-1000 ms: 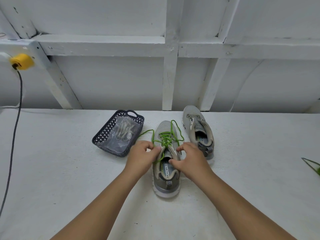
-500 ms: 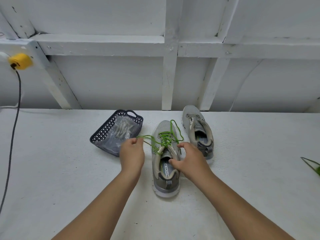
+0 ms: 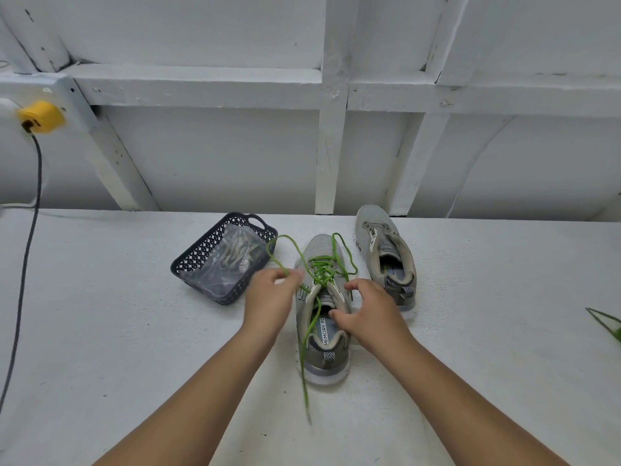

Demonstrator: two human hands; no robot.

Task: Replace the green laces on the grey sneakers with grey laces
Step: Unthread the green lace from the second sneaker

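A grey sneaker (image 3: 322,361) stands in front of me on the white table, heel toward me, still threaded with a green lace (image 3: 321,265). My left hand (image 3: 270,299) pinches a loop of that lace beside the shoe's left side; one loose end trails down past the heel. My right hand (image 3: 369,311) holds the shoe's right collar, thumb inside the opening. A second grey sneaker (image 3: 383,253) without a lace stands to the right. Grey laces in a clear bag (image 3: 232,257) lie in a dark basket (image 3: 188,264).
A removed green lace (image 3: 605,322) lies at the table's right edge. A black cable (image 3: 25,264) hangs from a yellow plug (image 3: 40,116) at the far left. White wooden framing backs the table.
My left hand has pulled the green lace out to the left, then back toward the shoe. One lace end now hangs free past the heel. My right hand stays on the shoe.
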